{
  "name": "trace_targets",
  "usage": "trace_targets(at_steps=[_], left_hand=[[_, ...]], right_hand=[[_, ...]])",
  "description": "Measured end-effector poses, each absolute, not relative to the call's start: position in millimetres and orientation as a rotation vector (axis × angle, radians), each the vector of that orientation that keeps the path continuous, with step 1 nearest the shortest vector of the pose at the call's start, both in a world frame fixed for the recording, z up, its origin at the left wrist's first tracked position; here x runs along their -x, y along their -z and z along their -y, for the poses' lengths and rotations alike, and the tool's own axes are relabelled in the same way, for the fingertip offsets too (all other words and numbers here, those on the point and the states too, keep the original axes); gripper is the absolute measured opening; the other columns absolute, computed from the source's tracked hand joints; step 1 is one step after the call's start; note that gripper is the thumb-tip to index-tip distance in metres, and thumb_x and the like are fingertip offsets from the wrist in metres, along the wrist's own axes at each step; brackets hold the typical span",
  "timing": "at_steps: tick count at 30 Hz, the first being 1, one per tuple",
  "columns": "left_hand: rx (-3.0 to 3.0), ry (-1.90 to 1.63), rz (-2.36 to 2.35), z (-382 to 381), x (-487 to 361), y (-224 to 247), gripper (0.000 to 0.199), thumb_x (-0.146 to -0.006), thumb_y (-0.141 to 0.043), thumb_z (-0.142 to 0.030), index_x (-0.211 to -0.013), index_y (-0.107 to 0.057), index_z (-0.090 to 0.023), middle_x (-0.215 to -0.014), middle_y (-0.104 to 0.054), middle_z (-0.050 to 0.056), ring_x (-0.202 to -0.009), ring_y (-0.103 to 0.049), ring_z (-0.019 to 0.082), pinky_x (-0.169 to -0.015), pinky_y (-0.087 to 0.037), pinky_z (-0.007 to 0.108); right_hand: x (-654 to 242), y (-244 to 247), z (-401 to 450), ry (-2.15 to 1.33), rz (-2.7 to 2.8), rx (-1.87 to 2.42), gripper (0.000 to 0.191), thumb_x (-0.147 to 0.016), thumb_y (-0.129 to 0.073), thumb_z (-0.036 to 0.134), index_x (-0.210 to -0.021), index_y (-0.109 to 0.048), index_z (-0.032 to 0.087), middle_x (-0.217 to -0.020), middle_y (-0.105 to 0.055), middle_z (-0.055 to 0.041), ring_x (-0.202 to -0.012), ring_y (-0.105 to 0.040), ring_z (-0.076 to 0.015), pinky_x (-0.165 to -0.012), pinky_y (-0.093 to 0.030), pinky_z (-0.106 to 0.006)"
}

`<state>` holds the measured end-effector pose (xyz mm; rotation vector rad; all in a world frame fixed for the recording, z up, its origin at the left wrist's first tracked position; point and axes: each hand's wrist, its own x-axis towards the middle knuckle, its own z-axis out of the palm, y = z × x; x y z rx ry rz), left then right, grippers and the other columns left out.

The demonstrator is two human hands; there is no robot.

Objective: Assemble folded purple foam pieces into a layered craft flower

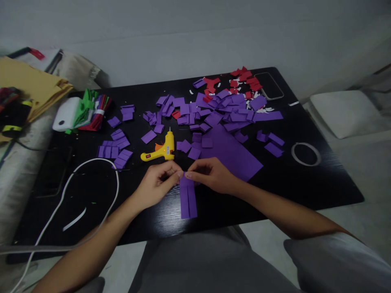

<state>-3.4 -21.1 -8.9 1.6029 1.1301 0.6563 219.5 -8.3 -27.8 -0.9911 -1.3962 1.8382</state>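
A folded purple paper strip (188, 201) with a crease down its length hangs toward me over the black table. At its far end my left hand (160, 181) pinches the left corner between thumb and finger. My right hand (210, 175) pinches the same end from the right, its fingertips close to the left ones. Just beyond my left hand lies a yellow glue gun (160, 149), nozzle pointing away from me. Under and past my right hand spreads a large purple sheet (233, 152). Small folded purple pieces (194, 152) lie near both hands.
Purple and red paper scraps (244, 77) heap at the back of the black table (146, 228). A white cable (62, 199) loops at left. Bundled colored strips (91, 112) stand back left; a tape ring (306, 154) and a phone-like frame (270, 86) lie right.
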Motion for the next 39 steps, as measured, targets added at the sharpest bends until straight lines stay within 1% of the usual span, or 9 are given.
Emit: trace_targets(at_steps=[3, 8, 11, 16, 19, 25, 32, 35, 39], left_hand=[[-1.565, -0.721, -1.153, 19.8, 1.9, 8.0, 0.028, -0.099, -0.062, -0.039, -0.084, -0.067, -0.017, -0.066, -0.061, -0.002, -0.061, -0.056, 0.011, -0.059, -0.045, 0.023], [-1.553, -0.638, -1.138, 19.0, 2.2, 10.0, 0.027, -0.097, -0.065, -0.040, -0.085, -0.067, -0.016, -0.066, -0.059, -0.003, -0.060, -0.055, 0.011, -0.058, -0.043, 0.022], [-1.567, -0.578, -1.125, 19.8, 4.6, 9.8, 0.031, -0.097, -0.065, -0.041, -0.079, -0.064, -0.016, -0.066, -0.059, -0.003, -0.061, -0.054, 0.010, -0.056, -0.041, 0.021], [-1.502, -0.570, -1.116, 19.9, 5.2, 6.7, 0.032, -0.096, -0.066, -0.042, -0.078, -0.064, -0.016, -0.066, -0.060, -0.002, -0.060, -0.055, 0.010, -0.056, -0.042, 0.021], [-1.480, -0.588, -1.090, 19.3, 3.2, 6.8, 0.028, -0.094, -0.068, -0.038, -0.077, -0.065, -0.015, -0.064, -0.060, -0.002, -0.058, -0.054, 0.010, -0.057, -0.043, 0.021], [-1.448, -0.612, -1.045, 18.8, 1.2, 9.2, 0.021, -0.093, -0.068, -0.034, -0.084, -0.068, -0.015, -0.066, -0.062, -0.002, -0.059, -0.054, 0.010, -0.059, -0.043, 0.021], [-1.428, -0.651, -1.054, 18.3, 0.7, 8.9, 0.022, -0.090, -0.073, -0.035, -0.080, -0.068, -0.015, -0.065, -0.061, -0.003, -0.059, -0.053, 0.009, -0.058, -0.041, 0.021], [-1.390, -0.628, -1.046, 18.2, 0.0, 8.0, 0.023, -0.089, -0.075, -0.036, -0.083, -0.069, -0.015, -0.066, -0.063, -0.002, -0.059, -0.054, 0.010, -0.057, -0.041, 0.021], [-1.386, -0.603, -1.033, 18.0, 0.0, 8.1, 0.022, -0.088, -0.076, -0.035, -0.084, -0.069, -0.014, -0.067, -0.063, -0.002, -0.061, -0.054, 0.010, -0.058, -0.041, 0.021]], right_hand=[[-218.9, 27.9, 8.2, -1.844, 1.340, 1.026, 0.036, -0.080, -0.084, 0.051, -0.084, -0.077, 0.016, -0.070, -0.071, -0.0005, -0.063, -0.065, -0.0128, -0.064, -0.055, -0.027], [-218.8, 26.3, 8.4, -1.789, 1.325, 1.053, 0.035, -0.077, -0.088, 0.048, -0.080, -0.077, 0.015, -0.067, -0.071, -0.0004, -0.062, -0.065, -0.0126, -0.063, -0.056, -0.026], [-218.4, 26.5, 8.4, -1.801, 1.319, 1.032, 0.033, -0.077, -0.088, 0.047, -0.079, -0.077, 0.015, -0.067, -0.070, -0.0002, -0.062, -0.064, -0.0119, -0.062, -0.054, -0.025], [-218.8, 25.2, 7.7, -1.783, 1.352, 1.024, 0.031, -0.082, -0.084, 0.045, -0.079, -0.077, 0.015, -0.067, -0.069, 0.0001, -0.061, -0.062, -0.0117, -0.062, -0.051, -0.025], [-219.5, 23.2, 8.5, -1.745, 1.402, 1.006, 0.027, -0.086, -0.077, 0.042, -0.081, -0.078, 0.015, -0.069, -0.069, -0.0003, -0.064, -0.062, -0.0122, -0.063, -0.051, -0.025], [-218.9, 23.6, 10.0, -1.690, 1.469, 1.006, 0.024, -0.089, -0.073, 0.039, -0.084, -0.078, 0.016, -0.070, -0.069, -0.0002, -0.065, -0.060, -0.0125, -0.064, -0.048, -0.026], [-217.5, 26.4, 10.7, -1.830, 1.398, 1.033, 0.027, -0.080, -0.083, 0.041, -0.082, -0.073, 0.016, -0.069, -0.065, 0.0026, -0.063, -0.057, -0.0107, -0.062, -0.045, -0.025], [-218.2, 25.5, 10.7, -1.844, 1.411, 1.049, 0.026, -0.080, -0.083, 0.040, -0.081, -0.072, 0.016, -0.067, -0.062, 0.0037, -0.061, -0.055, -0.0098, -0.059, -0.041, -0.024], [-218.4, 26.4, 10.3, -1.869, 1.402, 1.026, 0.023, -0.081, -0.082, 0.036, -0.082, -0.072, 0.015, -0.069, -0.063, 0.0033, -0.063, -0.055, -0.0096, -0.061, -0.041, -0.024]])
